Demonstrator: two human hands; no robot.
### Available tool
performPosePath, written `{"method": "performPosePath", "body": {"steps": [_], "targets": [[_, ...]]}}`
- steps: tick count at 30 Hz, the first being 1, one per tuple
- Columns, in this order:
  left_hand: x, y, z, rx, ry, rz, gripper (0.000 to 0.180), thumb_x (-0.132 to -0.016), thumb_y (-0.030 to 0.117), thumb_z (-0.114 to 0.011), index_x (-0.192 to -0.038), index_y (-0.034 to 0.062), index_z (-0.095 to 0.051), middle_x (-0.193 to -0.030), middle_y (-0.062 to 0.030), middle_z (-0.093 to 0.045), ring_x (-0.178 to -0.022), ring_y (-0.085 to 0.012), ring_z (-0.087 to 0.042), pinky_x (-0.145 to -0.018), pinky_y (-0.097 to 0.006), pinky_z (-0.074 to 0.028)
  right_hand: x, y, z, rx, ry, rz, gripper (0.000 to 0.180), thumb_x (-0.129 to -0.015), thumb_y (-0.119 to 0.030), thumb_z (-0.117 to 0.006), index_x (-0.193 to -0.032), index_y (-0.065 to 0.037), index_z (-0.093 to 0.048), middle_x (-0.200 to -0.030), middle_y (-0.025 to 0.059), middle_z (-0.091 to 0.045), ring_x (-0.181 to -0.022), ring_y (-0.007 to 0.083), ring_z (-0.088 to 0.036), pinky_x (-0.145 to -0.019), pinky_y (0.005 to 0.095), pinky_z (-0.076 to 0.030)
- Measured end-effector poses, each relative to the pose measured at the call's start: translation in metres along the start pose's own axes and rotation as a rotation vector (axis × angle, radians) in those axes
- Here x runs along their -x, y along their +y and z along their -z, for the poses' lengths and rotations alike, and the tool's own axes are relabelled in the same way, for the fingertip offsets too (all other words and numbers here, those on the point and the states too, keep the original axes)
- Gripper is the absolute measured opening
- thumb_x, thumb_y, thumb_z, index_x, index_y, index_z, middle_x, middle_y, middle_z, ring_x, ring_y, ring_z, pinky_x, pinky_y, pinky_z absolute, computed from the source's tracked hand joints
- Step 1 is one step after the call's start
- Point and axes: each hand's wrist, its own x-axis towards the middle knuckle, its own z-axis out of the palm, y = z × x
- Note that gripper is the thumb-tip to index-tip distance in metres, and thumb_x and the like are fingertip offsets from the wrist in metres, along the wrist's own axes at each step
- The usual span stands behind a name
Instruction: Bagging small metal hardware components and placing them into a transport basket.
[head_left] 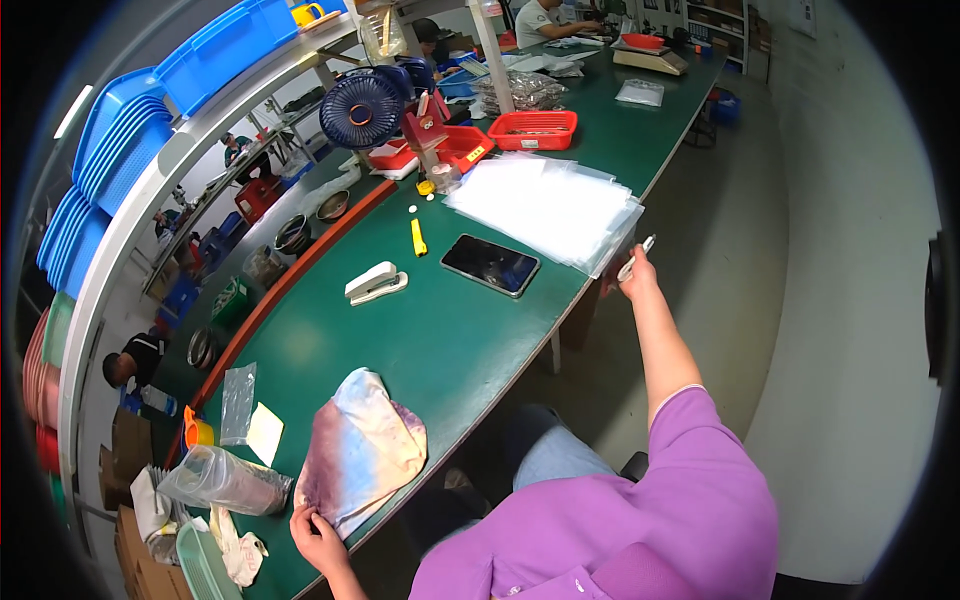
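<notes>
At the near edge of the green table (440, 340), the left hand (318, 540) pinches a tie-dyed cloth (362, 450) lying unbagged, while the right hand (637, 278) — reaching far right — closes on a clear bag at the stack of clear bags (545, 205) — bagging seemingly just starting.

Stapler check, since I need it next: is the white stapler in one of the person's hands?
No, the white stapler lies alone on the green table.

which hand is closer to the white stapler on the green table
Left, narrowly. The left hand pins the tie-dye cloth at the near edge, straight below the stapler; the right hand holds a small tool off the table's far right edge.
</notes>
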Motion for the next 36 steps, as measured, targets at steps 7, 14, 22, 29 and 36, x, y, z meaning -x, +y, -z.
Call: {"method": "performPosePath", "body": {"steps": [7, 14, 22, 29, 36], "targets": [[0.000, 0.003, -0.002, -0.001, -0.003, -0.008, 0.009, -0.074, 0.000, -0.048, -0.079, -0.0023, -0.055, -0.091, -0.0145, -0.056, -0.088, -0.0298, -0.053, -0.080, -0.036, -0.041, 0.000, -0.055, 0.066, 0.151, -0.049, 0.066, 0.030, -0.087, -0.034, -0.047, -0.093, -0.005, -0.045, -0.089, 0.0112, -0.054, -0.082, 0.0247, -0.057, -0.071, 0.0435, -0.048], [0.001, 0.006, 0.003, -0.022, -0.010, -0.008, 0.009, -0.074, 0.000, -0.048, -0.079, -0.0023, -0.055, -0.091, -0.0144, -0.056, -0.089, -0.0298, -0.053, -0.080, -0.036, -0.041, 0.109, -0.138, 0.018, 1.318, 0.132, 0.548, 0.029, -0.086, -0.028, -0.039, -0.085, -0.002, -0.050, -0.072, 0.0135, -0.058, -0.058, 0.0231, -0.060, -0.047, 0.0362, -0.049], [0.001, 0.004, -0.001, -0.009, 0.003, -0.004, 0.009, -0.074, 0.001, -0.049, -0.080, -0.0019, -0.056, -0.093, -0.0141, -0.056, -0.089, -0.0291, -0.053, -0.080, -0.035, -0.041, 0.096, -0.083, -0.042, 2.280, -0.266, 0.926, 0.026, -0.072, -0.013, -0.053, -0.094, 0.001, -0.058, -0.105, 0.0196, -0.054, -0.097, 0.0309, -0.053, -0.082, 0.0391, -0.044], [0.002, 0.006, 0.000, -0.025, 0.006, 0.019, 0.010, -0.073, 0.001, -0.050, -0.080, -0.0012, -0.056, -0.095, -0.0136, -0.057, -0.090, -0.0294, -0.053, -0.080, -0.035, -0.041, 0.088, -0.077, -0.004, 1.376, -0.097, 1.583, 0.030, -0.075, -0.008, -0.053, -0.105, -0.004, -0.053, -0.108, 0.0125, -0.050, -0.103, 0.0283, -0.047, -0.087, 0.0347, -0.039], [0.002, 0.008, 0.002, -0.054, 0.050, 0.034, 0.008, -0.073, 0.001, -0.052, -0.080, -0.0006, -0.056, -0.095, -0.0134, -0.056, -0.091, -0.0295, -0.052, -0.080, -0.036, -0.041, 0.052, -0.042, 0.033, 0.701, -0.217, 0.308, 0.047, -0.089, -0.043, -0.035, -0.131, -0.022, -0.026, -0.115, 0.0038, -0.048, -0.098, 0.0191, -0.051, -0.071, 0.0360, -0.045]]}}
